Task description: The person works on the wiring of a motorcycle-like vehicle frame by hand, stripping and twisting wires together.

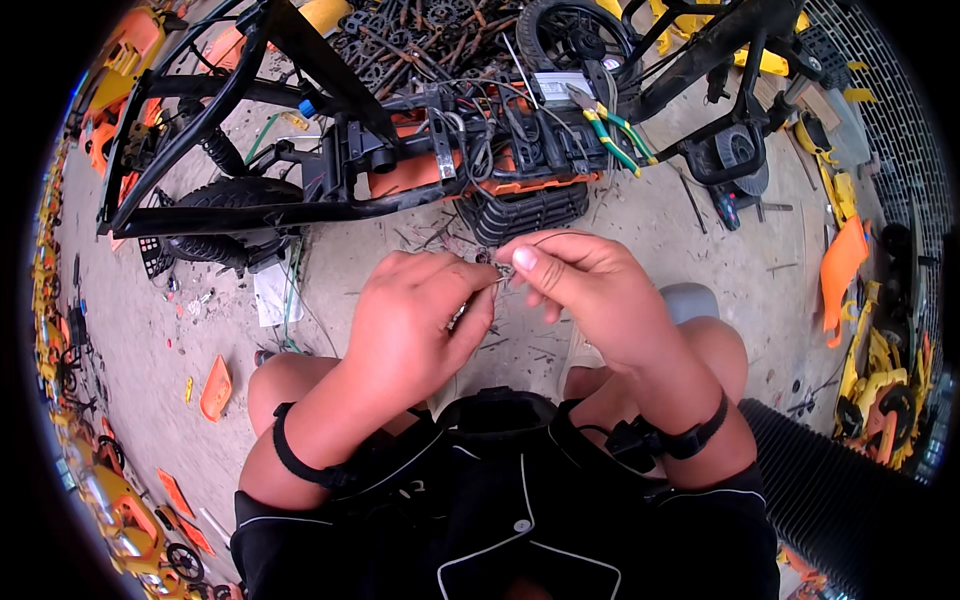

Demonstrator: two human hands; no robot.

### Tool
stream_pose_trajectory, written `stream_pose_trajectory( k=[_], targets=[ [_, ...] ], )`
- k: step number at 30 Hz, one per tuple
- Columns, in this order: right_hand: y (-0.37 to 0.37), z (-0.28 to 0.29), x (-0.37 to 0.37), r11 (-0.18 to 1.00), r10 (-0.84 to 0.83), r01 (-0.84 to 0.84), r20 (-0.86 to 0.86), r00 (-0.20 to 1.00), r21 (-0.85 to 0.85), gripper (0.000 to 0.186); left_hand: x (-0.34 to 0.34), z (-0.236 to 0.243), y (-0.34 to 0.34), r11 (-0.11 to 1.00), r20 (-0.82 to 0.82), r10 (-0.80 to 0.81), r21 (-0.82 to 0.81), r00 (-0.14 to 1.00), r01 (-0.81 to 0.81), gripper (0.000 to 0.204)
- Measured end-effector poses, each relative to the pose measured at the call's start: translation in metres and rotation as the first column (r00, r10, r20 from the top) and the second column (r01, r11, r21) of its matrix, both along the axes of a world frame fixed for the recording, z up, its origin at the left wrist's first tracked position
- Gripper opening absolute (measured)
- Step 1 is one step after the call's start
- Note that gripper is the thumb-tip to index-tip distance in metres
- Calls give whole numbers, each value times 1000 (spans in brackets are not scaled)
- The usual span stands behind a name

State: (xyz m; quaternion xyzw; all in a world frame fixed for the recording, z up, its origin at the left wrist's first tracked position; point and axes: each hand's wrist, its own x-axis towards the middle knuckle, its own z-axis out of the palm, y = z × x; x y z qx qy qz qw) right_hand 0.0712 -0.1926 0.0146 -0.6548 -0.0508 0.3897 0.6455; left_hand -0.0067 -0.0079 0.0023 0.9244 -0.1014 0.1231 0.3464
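Both hands meet in front of the vehicle frame, fingertips almost touching. My left hand (415, 310) is closed in a pinch on the end of a thin wire (545, 235). Thumb and forefinger of my right hand (595, 290) press together on the same wire, which arches over the knuckles. The exact spot between the fingertips is small and partly hidden. Beyond the hands stands a black scooter-like frame (330, 212) with bundled cables (485, 125) exposed in its middle. Pliers with green and yellow handles (618, 138) rest on its right part, beside a silver box (563, 87).
A knobbly tyre (235, 195) sits under the frame's left end. Rusty metal parts (400, 40) are heaped behind it. A cordless tool (728, 208) lies at right on the concrete. Orange and yellow panels (845, 275) line both sides; a white paper (272, 295) lies left.
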Motion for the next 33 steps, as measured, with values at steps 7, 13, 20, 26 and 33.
stream_pose_trajectory(
  k=[7,13,20,26,33],
  targets=[
    [-22,7,27,948,-317,317,176,932,29,27,-3,6,1,912,-367,27,-371,930,-173,8],
    [-39,5,45,840,-540,499,229,810,215,28,-3,8,1,891,-437,9,-404,900,-205,8],
    [-45,5,50,821,-563,514,212,799,248,28,-3,9,2,873,-503,-18,-429,864,-232,8],
    [-49,7,52,803,-590,532,224,776,271,26,-3,9,3,868,-541,-35,-433,840,-242,8],
    [-52,7,53,776,-618,555,185,764,299,24,-3,10,4,863,-577,-60,-440,815,-248,8]
  ],
)
